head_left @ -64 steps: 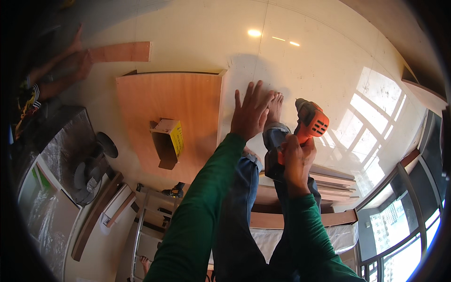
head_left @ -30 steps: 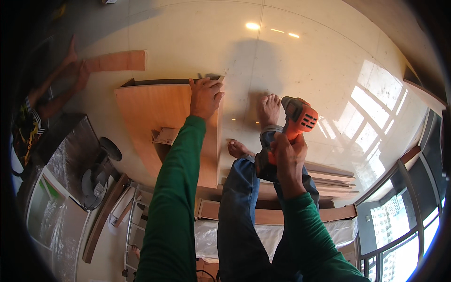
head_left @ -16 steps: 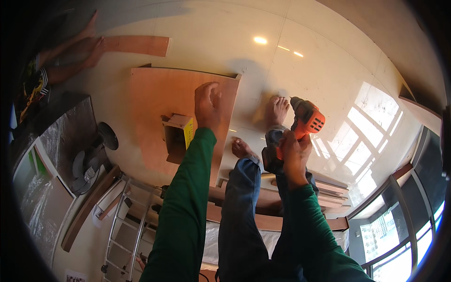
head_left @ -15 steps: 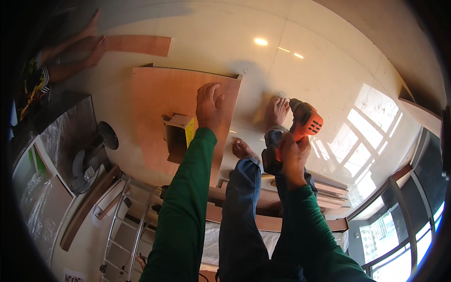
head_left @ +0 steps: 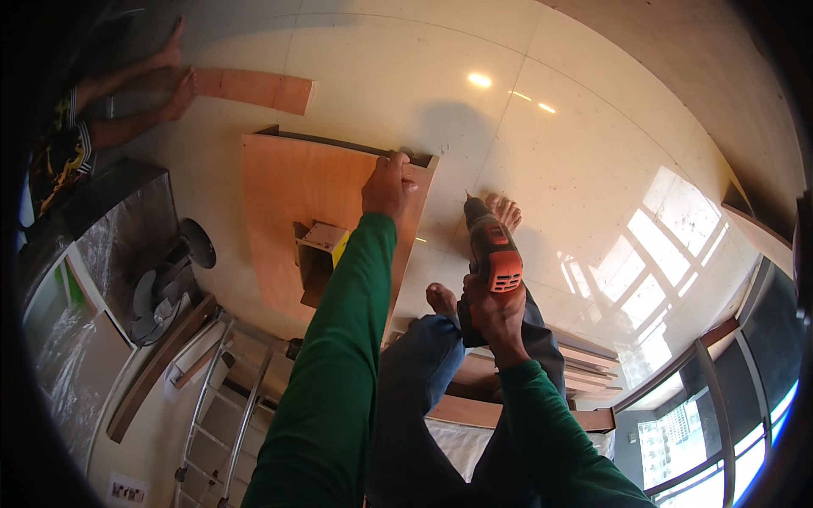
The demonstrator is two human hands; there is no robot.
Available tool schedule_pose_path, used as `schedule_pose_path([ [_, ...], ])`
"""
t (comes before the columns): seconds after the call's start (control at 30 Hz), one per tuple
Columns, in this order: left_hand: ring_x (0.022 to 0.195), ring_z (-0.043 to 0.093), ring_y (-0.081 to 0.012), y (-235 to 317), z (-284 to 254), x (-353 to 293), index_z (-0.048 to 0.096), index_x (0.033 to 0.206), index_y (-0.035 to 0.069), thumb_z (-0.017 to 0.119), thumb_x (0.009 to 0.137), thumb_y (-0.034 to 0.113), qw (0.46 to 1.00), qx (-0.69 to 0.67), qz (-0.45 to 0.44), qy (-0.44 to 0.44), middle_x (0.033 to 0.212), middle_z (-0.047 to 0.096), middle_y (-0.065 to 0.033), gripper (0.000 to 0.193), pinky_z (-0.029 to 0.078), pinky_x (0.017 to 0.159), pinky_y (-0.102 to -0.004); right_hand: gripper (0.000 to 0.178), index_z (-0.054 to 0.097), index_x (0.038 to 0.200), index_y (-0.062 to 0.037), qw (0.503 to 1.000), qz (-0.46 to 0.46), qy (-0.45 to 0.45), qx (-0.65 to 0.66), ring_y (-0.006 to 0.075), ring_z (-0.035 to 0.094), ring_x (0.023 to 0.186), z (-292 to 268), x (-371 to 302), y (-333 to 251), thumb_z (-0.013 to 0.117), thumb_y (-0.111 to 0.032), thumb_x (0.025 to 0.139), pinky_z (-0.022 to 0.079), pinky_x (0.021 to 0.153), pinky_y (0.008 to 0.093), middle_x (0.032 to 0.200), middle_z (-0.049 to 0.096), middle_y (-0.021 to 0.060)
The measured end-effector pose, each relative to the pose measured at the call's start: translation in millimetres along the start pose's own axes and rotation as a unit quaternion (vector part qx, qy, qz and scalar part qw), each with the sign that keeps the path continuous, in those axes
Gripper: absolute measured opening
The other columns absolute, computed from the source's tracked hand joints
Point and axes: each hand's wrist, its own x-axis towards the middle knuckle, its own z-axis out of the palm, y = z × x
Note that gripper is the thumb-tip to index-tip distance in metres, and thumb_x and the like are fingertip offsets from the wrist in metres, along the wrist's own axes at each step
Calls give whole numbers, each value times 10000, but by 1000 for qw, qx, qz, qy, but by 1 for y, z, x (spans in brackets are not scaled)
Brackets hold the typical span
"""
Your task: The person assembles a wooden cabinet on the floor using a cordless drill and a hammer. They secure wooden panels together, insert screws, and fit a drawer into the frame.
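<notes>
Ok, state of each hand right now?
Left hand: curled at the wooden panel; can't tell if it's holding anything.
Right hand: closed around the orange drill.

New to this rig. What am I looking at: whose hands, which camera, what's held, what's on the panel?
No robot here: a person works with two bare hands, in green sleeves. The view is from a fisheye camera on their head, looking down, so straight edges bend near the rim. The right hand grips an orange-and-black power drill. The left hand is at the far edge of a wooden panel; its exact grip is unclear. An open box sits on that panel.
</notes>
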Motion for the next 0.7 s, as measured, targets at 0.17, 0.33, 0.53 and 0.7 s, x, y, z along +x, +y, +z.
schedule_pose_path([
  [0.17, 1016, 690, -324, -8, 10, 1, 563, 1241, 135, 793, 854, 127, 999, 31, -18, 13, 1160, 607, -118, 451, 567, 858, -464, 227, 647, 873, 1, 987, -92, -11, -129, 178, 703, 693, 7, -8, -11, 721, -213, 859, 551, 652, 372, 739, 700, 106],
  [0.33, 1058, 678, -355, 3, 6, 7, 555, 1263, 146, 798, 856, 146, 999, 53, -8, 9, 1203, 602, -132, 474, 563, 889, -486, 262, 655, 933, -5, 991, -66, -55, -104, 257, 706, 665, 15, -6, -14, 732, -247, 872, 552, 650, 387, 729, 692, 128],
  [0.53, 1117, 644, -388, 0, -6, -4, 541, 1311, 84, 800, 854, 171, 999, 46, 5, 25, 1237, 607, -172, 532, 561, 899, -495, 335, 644, 1143, -15, 987, -74, -78, -115, 314, 732, 842, 39, -12, -25, 759, -197, 887, 566, 750, 393, 911, 730, 182],
  [0.7, 1087, 654, -405, -6, 14, -33, 549, 1280, 34, 709, 914, 160, 990, -65, -15, 125, 1241, 606, -203, 419, 552, 910, -490, 394, 641, 1205, -17, 990, -69, -62, -110, 400, 749, 934, 55, -13, -24, 745, -246, 903, 583, 775, 414, 947, 742, 222],
])
